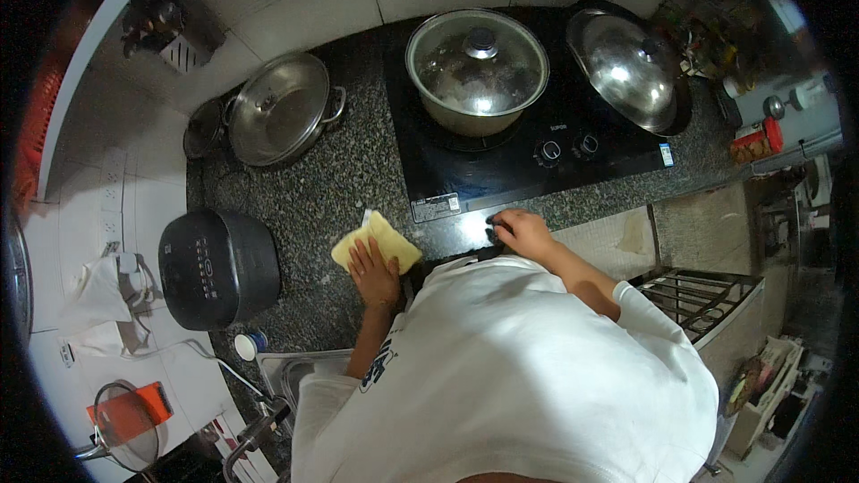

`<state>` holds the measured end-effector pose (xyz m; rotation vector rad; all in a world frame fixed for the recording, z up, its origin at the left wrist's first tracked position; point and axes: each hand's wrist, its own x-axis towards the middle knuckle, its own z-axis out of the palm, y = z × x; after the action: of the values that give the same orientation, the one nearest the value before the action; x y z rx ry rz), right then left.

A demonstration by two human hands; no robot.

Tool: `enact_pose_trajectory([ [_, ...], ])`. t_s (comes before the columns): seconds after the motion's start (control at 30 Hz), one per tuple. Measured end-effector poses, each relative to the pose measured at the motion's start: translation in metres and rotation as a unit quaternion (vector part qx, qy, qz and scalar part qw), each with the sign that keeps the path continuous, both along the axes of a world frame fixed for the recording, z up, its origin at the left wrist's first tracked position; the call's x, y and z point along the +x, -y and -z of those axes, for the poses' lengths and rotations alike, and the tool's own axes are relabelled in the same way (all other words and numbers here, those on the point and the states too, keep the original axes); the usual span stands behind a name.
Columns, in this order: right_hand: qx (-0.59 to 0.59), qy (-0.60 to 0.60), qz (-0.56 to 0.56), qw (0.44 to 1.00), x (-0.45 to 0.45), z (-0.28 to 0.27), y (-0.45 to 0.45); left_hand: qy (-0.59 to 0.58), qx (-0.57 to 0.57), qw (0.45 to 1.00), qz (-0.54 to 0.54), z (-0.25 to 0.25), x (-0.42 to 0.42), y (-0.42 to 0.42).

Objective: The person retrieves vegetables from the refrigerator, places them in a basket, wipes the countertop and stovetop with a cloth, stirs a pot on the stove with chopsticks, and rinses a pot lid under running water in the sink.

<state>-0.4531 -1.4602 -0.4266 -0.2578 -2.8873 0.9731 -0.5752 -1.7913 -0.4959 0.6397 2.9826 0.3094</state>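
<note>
My left hand (376, 276) lies spread over a folded yellow cloth (386, 238), pressing it against the speckled granite countertop (359, 178). The cloth is left of the front corner of a black glass cooktop (483, 178). At the counter's front edge, before the cooktop, my right hand (525, 233) rests with curled fingers. Its fingertips are dark and partly hidden, so whether they grip anything is unclear. A lidded pot (478, 74) stands on the cooktop's left burner. Over the right burner sits a wok with a domed metal lid (624, 70).
A two-handled steel pan (282, 111) stands at the back left, with a black rice cooker (218, 268) nearer me. A paper cup (250, 346) stands beside the sink (302, 359) and faucet (251, 433). Two knobs (550, 151) face me. A metal rack (701, 295) is at right.
</note>
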Motion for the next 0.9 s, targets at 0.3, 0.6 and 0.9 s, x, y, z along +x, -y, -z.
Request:
enact_pose_trajectory([
  [0.3, 0.121, 0.286, 0.164, 0.936, 0.049, 0.009, -0.079, 0.003, -0.029, 0.998, -0.06, 0.009, 0.011, -0.019],
  [0.6, 0.166, 0.455, 0.139, 0.864, 0.061, 0.018, -0.097, 0.007, 0.004, 1.0, -0.003, 0.003, -0.028, -0.041],
  [0.9, 0.163, 0.479, 0.113, 0.855, 0.046, -0.001, -0.091, 0.028, 0.002, 0.999, -0.017, -0.001, -0.049, -0.056],
])
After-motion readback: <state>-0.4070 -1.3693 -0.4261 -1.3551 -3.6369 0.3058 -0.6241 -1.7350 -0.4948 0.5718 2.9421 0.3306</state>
